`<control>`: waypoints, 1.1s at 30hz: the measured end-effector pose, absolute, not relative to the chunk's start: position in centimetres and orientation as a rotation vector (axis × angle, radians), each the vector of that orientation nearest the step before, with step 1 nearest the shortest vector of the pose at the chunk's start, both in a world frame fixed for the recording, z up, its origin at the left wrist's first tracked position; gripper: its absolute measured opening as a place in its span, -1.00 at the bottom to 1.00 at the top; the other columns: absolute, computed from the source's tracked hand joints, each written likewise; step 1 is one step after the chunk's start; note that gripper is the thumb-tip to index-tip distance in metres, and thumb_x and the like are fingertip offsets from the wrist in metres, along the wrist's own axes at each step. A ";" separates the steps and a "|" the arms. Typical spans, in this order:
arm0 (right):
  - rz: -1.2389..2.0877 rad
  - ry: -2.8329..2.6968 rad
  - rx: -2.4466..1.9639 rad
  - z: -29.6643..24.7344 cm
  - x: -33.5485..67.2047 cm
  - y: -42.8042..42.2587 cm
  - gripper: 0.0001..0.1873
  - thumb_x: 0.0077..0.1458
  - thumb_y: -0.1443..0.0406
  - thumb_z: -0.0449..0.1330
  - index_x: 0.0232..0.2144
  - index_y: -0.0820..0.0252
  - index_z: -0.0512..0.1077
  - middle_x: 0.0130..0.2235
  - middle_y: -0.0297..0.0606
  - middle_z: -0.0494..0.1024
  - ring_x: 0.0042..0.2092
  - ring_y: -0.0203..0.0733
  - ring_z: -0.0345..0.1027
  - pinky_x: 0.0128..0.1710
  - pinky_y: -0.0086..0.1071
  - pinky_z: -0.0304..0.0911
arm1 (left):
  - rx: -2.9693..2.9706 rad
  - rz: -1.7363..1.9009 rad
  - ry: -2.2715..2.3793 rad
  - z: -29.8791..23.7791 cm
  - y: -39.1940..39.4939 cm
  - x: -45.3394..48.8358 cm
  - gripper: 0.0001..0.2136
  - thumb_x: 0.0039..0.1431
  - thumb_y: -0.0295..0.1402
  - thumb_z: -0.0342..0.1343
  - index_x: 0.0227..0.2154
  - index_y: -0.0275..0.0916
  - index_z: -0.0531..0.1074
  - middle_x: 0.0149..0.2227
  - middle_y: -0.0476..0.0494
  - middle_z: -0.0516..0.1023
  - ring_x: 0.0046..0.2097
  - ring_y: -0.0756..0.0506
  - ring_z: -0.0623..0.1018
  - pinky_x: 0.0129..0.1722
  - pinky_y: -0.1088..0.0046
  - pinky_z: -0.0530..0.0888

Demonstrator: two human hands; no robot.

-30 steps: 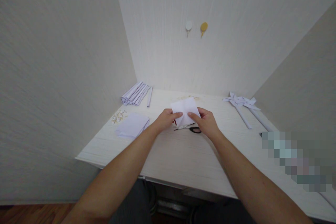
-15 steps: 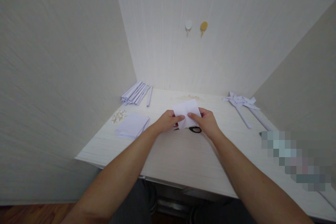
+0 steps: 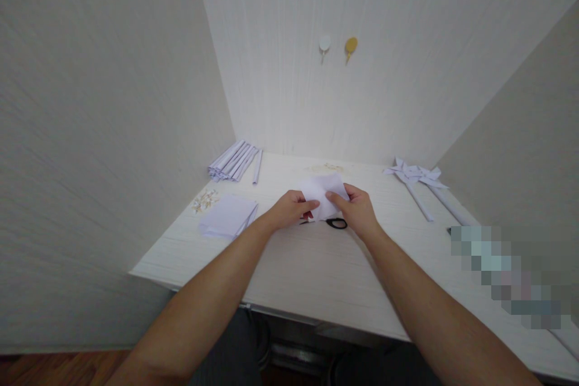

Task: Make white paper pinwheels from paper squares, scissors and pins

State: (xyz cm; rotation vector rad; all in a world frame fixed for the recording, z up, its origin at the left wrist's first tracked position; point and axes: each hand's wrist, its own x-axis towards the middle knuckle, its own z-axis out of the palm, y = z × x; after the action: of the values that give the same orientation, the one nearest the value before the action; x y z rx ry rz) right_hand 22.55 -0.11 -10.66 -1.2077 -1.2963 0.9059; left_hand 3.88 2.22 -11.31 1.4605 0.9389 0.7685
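Observation:
A small white sheet of paper (image 3: pixel 324 187) is held up between my two hands over the table. My left hand (image 3: pixel 292 208) pinches its left side, thumb on top and fingers beneath. At the right side, my right hand (image 3: pixel 359 208) grips the sheet the same way, its thumb pointing inward. Under the paper lie scissors (image 3: pixel 337 223); one black handle loop shows, a blade tip peeks out by my left fingers, and the rest is hidden.
Folded white paper (image 3: pixel 228 215) lies on the left, beside a heap of small bits (image 3: pixel 205 200). Rolled paper tubes (image 3: pixel 233 161) are stacked behind. At the right rest paper pinwheels (image 3: pixel 414 174) on tube sticks. Two hooks, white (image 3: pixel 324 43) and yellow (image 3: pixel 351 45), are on the wall.
The paper has bent and shifted slightly between my hands, its top edge now less straight. Both hands stay nearly in place, still holding it.

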 end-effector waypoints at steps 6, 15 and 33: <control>0.746 -1.488 -1.129 -11.3 22.9 0.0 -0.66 0.06 0.15 0.22 -0.20 0.22 0.65 -0.26 -0.21 0.67 -0.28 -0.12 0.45 -0.27 -0.29 0.34 | 1.423 0.799 0.951 -11.0 2.4 4.0 -0.77 0.06 -0.27 0.21 -0.60 -0.31 0.46 -0.60 -0.05 0.49 -0.55 0.04 0.42 -0.49 0.54 0.28; 0.499 -1.836 -0.987 -11.8 23.5 -0.2 -0.45 0.12 0.46 0.02 0.05 0.00 0.58 -0.17 -0.23 0.59 -0.19 -0.16 0.43 -0.16 -0.27 0.35 | 1.339 0.873 0.911 -10.7 2.5 4.0 -0.82 0.00 -0.26 0.19 -0.48 -0.31 0.51 -0.53 -0.09 0.54 -0.51 -0.01 0.50 -0.40 0.46 0.37; 0.660 -1.820 -0.998 -9.9 23.0 -1.4 -0.58 0.31 0.07 0.08 0.01 0.08 0.60 -0.20 -0.17 0.56 -0.18 -0.11 0.43 -0.16 -0.25 0.33 | 1.231 0.908 0.856 -10.2 2.2 3.9 -0.76 -0.05 -0.18 0.22 -0.49 -0.30 0.50 -0.53 -0.08 0.48 -0.49 0.00 0.45 -0.42 0.47 0.40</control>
State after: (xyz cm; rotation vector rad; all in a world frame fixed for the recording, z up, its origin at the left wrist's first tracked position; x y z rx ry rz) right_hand 22.97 -1.42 -9.93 -0.9980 -1.8204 0.6597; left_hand 3.94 2.18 -10.23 1.2308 0.8565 0.9082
